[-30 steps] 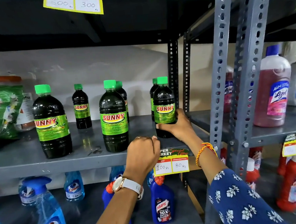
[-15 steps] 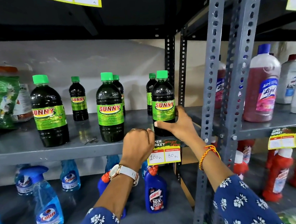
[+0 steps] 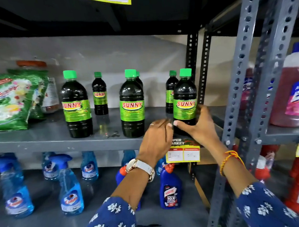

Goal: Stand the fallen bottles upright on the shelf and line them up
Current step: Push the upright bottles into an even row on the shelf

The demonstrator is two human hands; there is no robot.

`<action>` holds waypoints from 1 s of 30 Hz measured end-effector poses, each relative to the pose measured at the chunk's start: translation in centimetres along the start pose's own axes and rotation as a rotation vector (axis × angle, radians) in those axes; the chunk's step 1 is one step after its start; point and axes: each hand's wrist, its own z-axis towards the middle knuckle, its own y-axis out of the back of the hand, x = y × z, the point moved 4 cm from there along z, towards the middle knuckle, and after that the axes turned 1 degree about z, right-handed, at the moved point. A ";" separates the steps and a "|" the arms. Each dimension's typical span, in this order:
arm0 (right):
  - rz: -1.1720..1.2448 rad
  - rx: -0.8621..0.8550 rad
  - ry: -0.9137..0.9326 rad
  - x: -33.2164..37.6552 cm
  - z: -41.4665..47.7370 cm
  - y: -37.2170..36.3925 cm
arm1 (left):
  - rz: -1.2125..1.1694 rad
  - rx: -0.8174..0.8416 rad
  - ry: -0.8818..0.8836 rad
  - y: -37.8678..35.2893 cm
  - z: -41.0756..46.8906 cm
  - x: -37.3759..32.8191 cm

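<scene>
Even, bright ambient light; dark underside of upper shelf (image 3: 138, 16). Soft glare on dark bottles (image 3: 131, 104). Motion blur across frame, strongest on spray bottles (image 3: 69, 190) lower left. Wide-angle bending of right uprights (image 3: 239, 71).

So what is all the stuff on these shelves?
Big dark bottles: three, green caps, upright along the front of the middle shelf.
Small dark bottles: three visible, green caps, at the back.
Green bag: one, left end.
Blue spray bottles: several, lower shelf.
Dark blue bottles: at least two, red caps, lower shelf.
Pink bottle: one, right shelf.
Price tag: yellow, shelf edge.
Left hand: beside the right-end big bottle.
Right hand: gripping that bottle.
</scene>
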 end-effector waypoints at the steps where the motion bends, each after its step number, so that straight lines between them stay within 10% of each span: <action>1: -0.017 -0.086 0.028 0.4 -0.6 0.3 | -0.046 -0.019 -0.025 1.1 -0.4 0.0; 4: 0.049 -0.367 0.311 3.8 -3.0 0.2 | -0.034 -0.256 -0.151 6.7 -1.8 2.0; 9: 0.150 -0.110 0.309 9.3 -3.0 -7.7 | 0.153 -0.686 0.028 16.5 -3.0 10.8; 18: -0.202 -0.021 -0.013 7.3 -4.0 -14.2 | 0.328 -0.062 0.499 16.1 -5.9 21.3; 30: -0.378 -0.056 0.049 7.2 -3.8 -14.2 | 0.384 -0.111 0.484 15.0 -5.3 21.9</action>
